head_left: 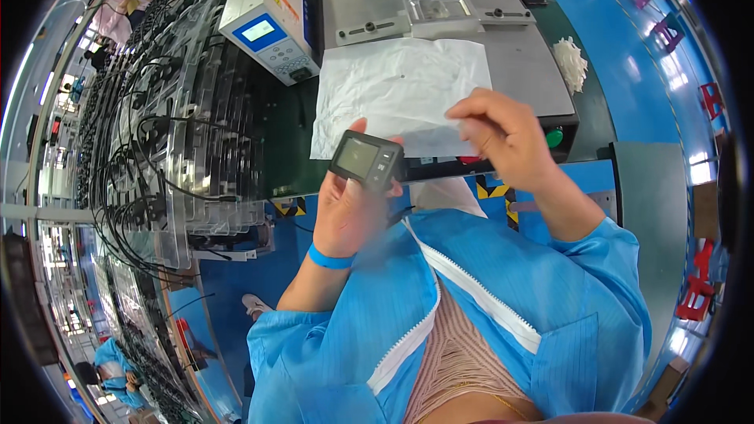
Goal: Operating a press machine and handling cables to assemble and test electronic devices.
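Note:
My left hand (348, 204) holds a small dark grey rectangular device (366, 159) with a glossy screen, gripped from below at chest height. A blue band circles that wrist. My right hand (503, 132) is raised to the right of the device, fingers pinched on a thin clear film (440, 135) that stretches toward the device. Behind both hands a crumpled white cloth (393, 82) lies on the grey metal machine bed (518, 63).
A white and blue control box (271, 20) stands at the left of the machine. Clear plastic trays with black cables (157, 149) fill the left side. A pile of white swabs (571, 63) lies at the right. A green button (555, 138) sits on the machine front.

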The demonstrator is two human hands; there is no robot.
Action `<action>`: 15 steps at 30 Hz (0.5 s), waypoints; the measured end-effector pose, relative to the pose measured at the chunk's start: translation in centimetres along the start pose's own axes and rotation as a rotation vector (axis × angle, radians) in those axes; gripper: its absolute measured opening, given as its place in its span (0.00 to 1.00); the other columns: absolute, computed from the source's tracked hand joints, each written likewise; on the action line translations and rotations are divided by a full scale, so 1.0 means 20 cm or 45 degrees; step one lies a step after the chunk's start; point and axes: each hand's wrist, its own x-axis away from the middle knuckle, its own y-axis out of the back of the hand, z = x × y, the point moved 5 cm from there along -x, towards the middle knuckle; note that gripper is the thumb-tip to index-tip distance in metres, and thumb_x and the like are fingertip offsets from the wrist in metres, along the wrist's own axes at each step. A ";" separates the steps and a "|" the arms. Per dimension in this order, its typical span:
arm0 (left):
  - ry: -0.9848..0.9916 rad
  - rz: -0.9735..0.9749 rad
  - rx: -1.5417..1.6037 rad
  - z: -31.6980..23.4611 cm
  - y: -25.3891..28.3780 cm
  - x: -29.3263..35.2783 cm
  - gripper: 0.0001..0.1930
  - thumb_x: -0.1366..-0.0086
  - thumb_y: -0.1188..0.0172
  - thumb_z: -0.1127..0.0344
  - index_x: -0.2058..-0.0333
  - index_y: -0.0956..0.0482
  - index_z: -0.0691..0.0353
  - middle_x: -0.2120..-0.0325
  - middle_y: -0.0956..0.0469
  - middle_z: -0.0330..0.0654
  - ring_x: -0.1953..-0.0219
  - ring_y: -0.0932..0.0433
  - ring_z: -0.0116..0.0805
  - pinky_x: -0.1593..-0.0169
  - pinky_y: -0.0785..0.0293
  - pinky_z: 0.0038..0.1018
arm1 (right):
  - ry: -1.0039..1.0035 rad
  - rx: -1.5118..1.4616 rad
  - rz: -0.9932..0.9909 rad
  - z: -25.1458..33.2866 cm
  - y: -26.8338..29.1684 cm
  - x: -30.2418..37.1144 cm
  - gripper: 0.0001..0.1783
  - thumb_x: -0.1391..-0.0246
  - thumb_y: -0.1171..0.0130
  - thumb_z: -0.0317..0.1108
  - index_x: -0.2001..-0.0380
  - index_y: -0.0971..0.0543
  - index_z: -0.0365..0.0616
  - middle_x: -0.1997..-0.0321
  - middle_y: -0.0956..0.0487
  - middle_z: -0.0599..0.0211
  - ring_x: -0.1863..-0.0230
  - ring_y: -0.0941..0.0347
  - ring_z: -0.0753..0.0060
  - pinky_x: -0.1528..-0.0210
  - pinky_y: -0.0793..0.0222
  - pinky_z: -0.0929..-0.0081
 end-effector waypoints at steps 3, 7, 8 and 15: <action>0.073 0.030 0.118 0.01 0.02 0.01 0.39 0.44 0.38 0.66 0.37 0.50 0.61 0.44 0.38 0.57 0.59 0.26 0.37 0.52 0.30 0.29 | -0.112 -0.164 0.086 0.01 -0.10 -0.01 0.10 0.48 0.51 0.18 0.63 0.25 0.37 0.70 0.29 0.67 0.78 0.38 0.81 0.77 0.42 0.87; -0.121 0.129 -0.153 0.00 0.03 0.04 0.34 0.49 0.41 0.75 0.41 0.39 0.63 0.45 0.33 0.53 0.50 0.28 0.41 0.49 0.31 0.31 | -0.366 -0.469 0.258 -0.01 -0.22 0.01 0.10 0.48 0.52 0.18 0.63 0.25 0.36 0.72 0.29 0.66 0.76 0.36 0.81 0.76 0.41 0.87; -0.127 0.118 -0.151 0.00 0.05 0.04 0.34 0.49 0.41 0.75 0.41 0.39 0.63 0.45 0.33 0.53 0.50 0.28 0.41 0.49 0.31 0.31 | -0.368 -0.472 0.270 -0.01 -0.24 0.03 0.10 0.48 0.52 0.18 0.63 0.25 0.36 0.72 0.29 0.66 0.76 0.36 0.81 0.76 0.41 0.87; 0.042 0.199 -0.236 0.03 0.13 0.05 0.32 0.55 0.36 0.77 0.47 0.33 0.62 0.48 0.31 0.52 0.48 0.29 0.46 0.43 0.36 0.39 | -0.039 -0.304 0.223 0.07 -0.28 0.06 0.10 0.51 0.48 0.18 0.64 0.24 0.37 0.73 0.27 0.66 0.77 0.36 0.76 0.76 0.41 0.84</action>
